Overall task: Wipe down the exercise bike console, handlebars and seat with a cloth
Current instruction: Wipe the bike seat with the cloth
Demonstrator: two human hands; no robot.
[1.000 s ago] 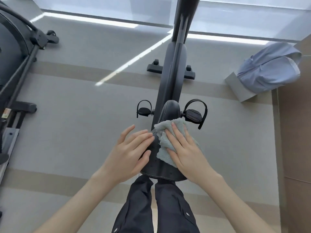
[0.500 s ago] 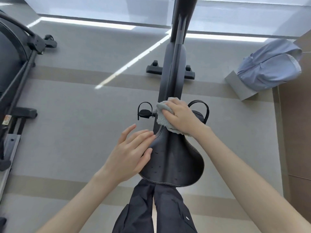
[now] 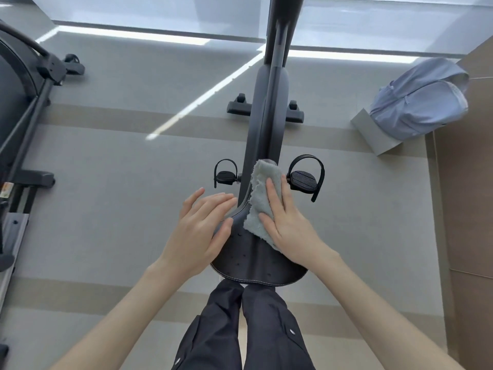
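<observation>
Two dark trouser legs (image 3: 240,329) stand closest, at the bottom of the view, just behind the wide rear edge of the black seat (image 3: 250,257). Both bare forearms reach forward over it. The left hand (image 3: 202,228) lies flat against the seat's left flank, fingers straight and slightly spread, thumb on the perforated top, grasping nothing. The right hand (image 3: 290,225) is also released rather than clenched: its palm and straight fingers press down on the cloth (image 3: 260,193), with no curl round it. That pale grey, fluffy cloth lies along the right side of the seat where it narrows, its far end reaching the seat's nose and its near corner showing under the heel of the hand.

Beyond the nose, a strapped pedal sits on either side of the dark bike frame (image 3: 269,116): the left pedal (image 3: 226,177) small and level, the right pedal (image 3: 304,180) larger in view. Farther along the frame a front stabiliser bar (image 3: 236,106) crosses it on the grey, banded floor (image 3: 120,182), where a bright streak of light runs diagonally. At the far left stands another dark exercise machine (image 3: 21,84). At the far right a light blue garment (image 3: 418,105) is heaped on a grey box (image 3: 373,134), beside a brown wall
</observation>
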